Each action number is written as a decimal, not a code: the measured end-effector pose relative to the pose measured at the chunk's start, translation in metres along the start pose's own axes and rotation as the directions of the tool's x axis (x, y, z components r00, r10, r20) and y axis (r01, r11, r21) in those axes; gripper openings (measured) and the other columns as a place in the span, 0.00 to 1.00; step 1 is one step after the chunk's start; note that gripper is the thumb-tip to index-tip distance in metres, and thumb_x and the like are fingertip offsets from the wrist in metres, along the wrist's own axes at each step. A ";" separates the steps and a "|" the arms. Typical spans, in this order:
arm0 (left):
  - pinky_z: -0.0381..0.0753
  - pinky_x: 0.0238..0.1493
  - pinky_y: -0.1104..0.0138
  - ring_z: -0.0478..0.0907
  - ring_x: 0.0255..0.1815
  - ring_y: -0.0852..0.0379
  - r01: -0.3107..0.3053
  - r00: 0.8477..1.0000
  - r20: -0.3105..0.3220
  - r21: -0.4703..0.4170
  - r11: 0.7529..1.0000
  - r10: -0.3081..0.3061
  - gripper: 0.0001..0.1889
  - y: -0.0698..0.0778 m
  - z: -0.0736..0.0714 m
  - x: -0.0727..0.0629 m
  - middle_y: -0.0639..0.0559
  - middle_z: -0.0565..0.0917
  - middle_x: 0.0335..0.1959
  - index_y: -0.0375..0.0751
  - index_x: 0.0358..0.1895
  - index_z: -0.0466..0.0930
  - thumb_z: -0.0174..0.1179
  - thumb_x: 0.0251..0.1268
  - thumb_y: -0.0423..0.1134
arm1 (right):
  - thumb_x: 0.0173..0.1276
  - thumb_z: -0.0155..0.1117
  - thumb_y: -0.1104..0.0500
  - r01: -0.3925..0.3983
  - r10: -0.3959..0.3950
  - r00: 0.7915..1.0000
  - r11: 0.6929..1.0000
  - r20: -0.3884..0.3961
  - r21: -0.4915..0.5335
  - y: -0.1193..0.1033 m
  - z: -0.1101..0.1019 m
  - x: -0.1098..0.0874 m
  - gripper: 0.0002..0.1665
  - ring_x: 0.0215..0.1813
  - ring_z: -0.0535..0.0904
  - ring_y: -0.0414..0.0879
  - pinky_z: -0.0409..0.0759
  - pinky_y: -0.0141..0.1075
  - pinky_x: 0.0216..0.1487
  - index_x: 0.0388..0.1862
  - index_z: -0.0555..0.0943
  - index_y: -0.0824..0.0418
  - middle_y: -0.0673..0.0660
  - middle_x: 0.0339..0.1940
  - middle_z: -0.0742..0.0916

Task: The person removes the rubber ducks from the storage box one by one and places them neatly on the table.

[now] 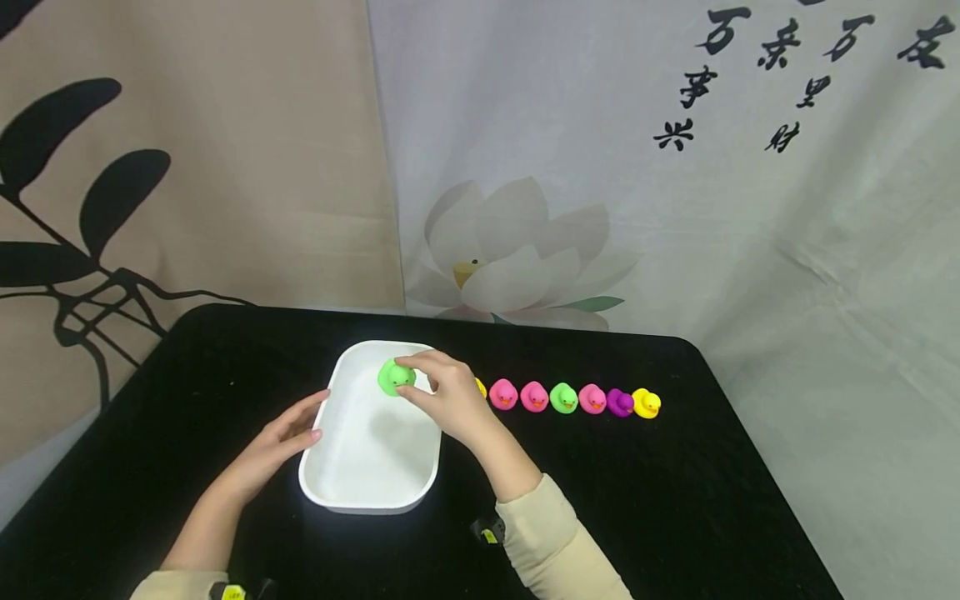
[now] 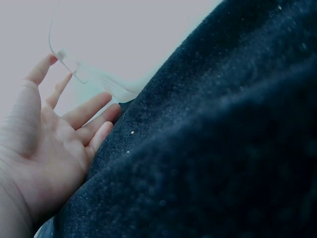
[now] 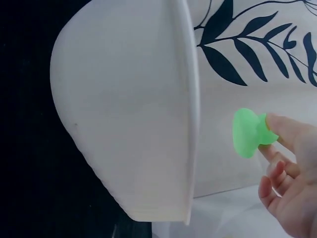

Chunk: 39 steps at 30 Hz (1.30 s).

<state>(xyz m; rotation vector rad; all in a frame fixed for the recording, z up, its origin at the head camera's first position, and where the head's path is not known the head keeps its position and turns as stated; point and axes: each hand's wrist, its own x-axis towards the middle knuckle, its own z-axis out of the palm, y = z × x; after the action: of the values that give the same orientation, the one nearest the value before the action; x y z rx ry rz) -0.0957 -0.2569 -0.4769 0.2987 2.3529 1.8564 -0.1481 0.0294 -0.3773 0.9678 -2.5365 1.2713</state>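
My right hand (image 1: pixel 454 398) pinches a green rubber duck (image 1: pixel 395 377) between thumb and fingers over the white tray (image 1: pixel 367 492). In the right wrist view the duck (image 3: pixel 246 133) is held above the tray's rim (image 3: pixel 190 109), clear of it. My left hand (image 1: pixel 276 437) is at the tray's left side, thumb and fingertips at the rim. Its fingers (image 2: pixel 89 111) are spread and fairly straight in the left wrist view, some beside the tray's wall. No duck lies on the part of the tray floor that shows.
Right of the tray runs a row of rubber ducks: pink (image 1: pixel 503 394), pink (image 1: pixel 534 397), green (image 1: pixel 563 397), pink (image 1: pixel 592 398), purple (image 1: pixel 620 402) and yellow (image 1: pixel 647 403). Another yellow one (image 1: pixel 481 387) is mostly behind my right hand. A black cloth (image 1: pixel 637 500) covers the table; printed curtains (image 1: pixel 525 125) hang behind.
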 end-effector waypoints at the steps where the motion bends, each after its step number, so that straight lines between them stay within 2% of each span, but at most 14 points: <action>1: 0.66 0.55 0.36 0.63 0.65 0.30 -0.001 1.000 0.001 -0.001 1.000 0.001 0.30 0.000 0.000 0.000 0.34 0.60 0.71 0.43 0.73 0.56 0.52 0.70 0.39 | 0.59 0.72 0.57 0.012 -0.012 1.000 1.000 -0.011 0.001 0.000 -0.002 -0.001 0.23 0.32 0.72 0.43 0.73 0.26 0.28 0.54 0.83 0.57 0.51 0.51 0.83; 6: 0.66 0.55 0.36 0.63 0.65 0.30 -0.008 1.000 0.006 0.003 1.000 0.008 0.30 0.000 -0.001 0.001 0.34 0.59 0.71 0.43 0.73 0.56 0.53 0.70 0.38 | 0.58 0.73 0.59 0.053 -0.053 0.996 0.999 -0.071 -0.003 0.002 -0.013 -0.008 0.22 0.27 0.70 0.42 0.71 0.27 0.24 0.53 0.83 0.58 0.51 0.49 0.84; 10: 0.66 0.55 0.36 0.62 0.66 0.30 -0.012 1.000 0.009 0.007 1.000 0.012 0.30 0.000 -0.002 0.002 0.34 0.59 0.71 0.43 0.73 0.56 0.53 0.70 0.38 | 0.58 0.73 0.60 0.048 -0.048 0.993 0.999 -0.105 -0.004 0.004 -0.022 -0.014 0.22 0.29 0.72 0.45 0.74 0.29 0.25 0.53 0.83 0.58 0.52 0.49 0.84; 15: 0.65 0.55 0.35 0.62 0.66 0.30 -0.006 1.000 0.006 0.007 1.000 0.006 0.30 0.000 -0.001 0.001 0.34 0.59 0.71 0.43 0.73 0.56 0.53 0.70 0.38 | 0.57 0.74 0.60 0.060 -0.058 0.990 0.998 -0.129 0.011 0.008 -0.034 -0.023 0.23 0.35 0.74 0.44 0.79 0.36 0.31 0.53 0.83 0.58 0.51 0.48 0.84; 22: 0.64 0.56 0.35 0.61 0.66 0.30 0.012 1.000 0.005 0.000 1.000 -0.012 0.31 0.001 0.000 0.001 0.34 0.59 0.71 0.42 0.73 0.56 0.53 0.70 0.39 | 0.56 0.74 0.61 0.024 -0.019 0.986 0.999 -0.164 0.028 0.015 -0.052 -0.036 0.24 0.28 0.71 0.46 0.73 0.32 0.25 0.53 0.83 0.58 0.50 0.47 0.83; 27: 0.64 0.56 0.35 0.61 0.67 0.30 0.014 1.000 0.004 -0.004 1.000 -0.014 0.31 0.001 0.000 0.000 0.35 0.59 0.72 0.42 0.73 0.56 0.53 0.70 0.39 | 0.57 0.73 0.61 -0.006 0.009 0.982 1.000 -0.191 0.016 0.022 -0.064 -0.044 0.23 0.27 0.69 0.41 0.73 0.31 0.25 0.53 0.83 0.57 0.48 0.47 0.83; 33: 0.64 0.55 0.35 0.61 0.67 0.31 0.007 1.000 0.003 -0.005 1.000 -0.007 0.31 -0.001 -0.001 0.000 0.35 0.59 0.72 0.44 0.73 0.56 0.53 0.70 0.40 | 0.58 0.72 0.61 -0.021 0.023 0.974 1.000 -0.226 0.013 0.030 -0.078 -0.054 0.22 0.25 0.68 0.42 0.69 0.32 0.21 0.54 0.83 0.56 0.48 0.47 0.83; 39: 0.63 0.56 0.34 0.60 0.67 0.31 0.016 1.000 0.000 0.002 1.000 -0.016 0.31 0.000 0.000 0.000 0.35 0.58 0.72 0.43 0.74 0.56 0.54 0.70 0.40 | 0.57 0.73 0.61 -0.018 0.016 0.967 1.000 -0.255 -0.005 0.036 -0.090 -0.062 0.23 0.26 0.69 0.42 0.68 0.31 0.21 0.54 0.83 0.57 0.49 0.47 0.83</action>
<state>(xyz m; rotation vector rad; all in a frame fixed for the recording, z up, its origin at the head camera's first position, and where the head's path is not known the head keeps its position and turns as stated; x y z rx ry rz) -0.0957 -0.2570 -0.4770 0.2792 2.3503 1.8463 -0.1353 0.1432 -0.3686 0.7285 -2.3547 1.2972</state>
